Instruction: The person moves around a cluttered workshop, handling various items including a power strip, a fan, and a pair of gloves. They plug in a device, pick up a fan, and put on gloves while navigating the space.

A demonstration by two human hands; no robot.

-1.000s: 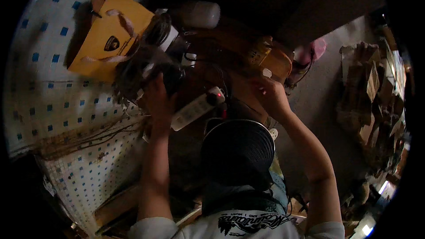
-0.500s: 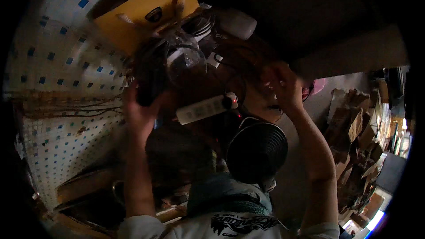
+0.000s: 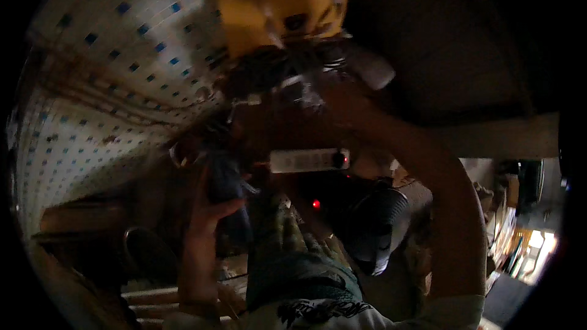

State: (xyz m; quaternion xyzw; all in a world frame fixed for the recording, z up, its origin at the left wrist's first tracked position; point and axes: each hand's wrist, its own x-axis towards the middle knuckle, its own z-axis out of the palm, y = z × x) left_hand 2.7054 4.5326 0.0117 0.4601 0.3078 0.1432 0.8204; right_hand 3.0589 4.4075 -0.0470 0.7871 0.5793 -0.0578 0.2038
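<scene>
My left hand [image 3: 208, 217] is curled around a dark bluish-grey object [image 3: 227, 177], its thumb across the front. Dim light and blur hide what kind of thing it is. My right hand [image 3: 333, 95] reaches forward into a heap of clear plastic wrapping [image 3: 306, 93] and dark cables [image 3: 260, 73]; its fingers are smeared and dark. Between my arms lies a white power strip [image 3: 302, 161] with a black plug [image 3: 338, 159] at its right end and a small red light. A black ribbed round object [image 3: 379, 217] sits nearer me, on the right.
A yellow gift bag [image 3: 251, 15] stands behind the heap, beside a pale rounded container [image 3: 373, 70]. The tiled wall [image 3: 140, 43] with blue squares rises on the left, with brownish cables [image 3: 104, 95] along it. Cardboard and other items are stacked at the far right.
My view has turned, shifting the scene. My left hand has drawn back toward me with the dark object. My right hand has moved left, into the plastic and cables.
</scene>
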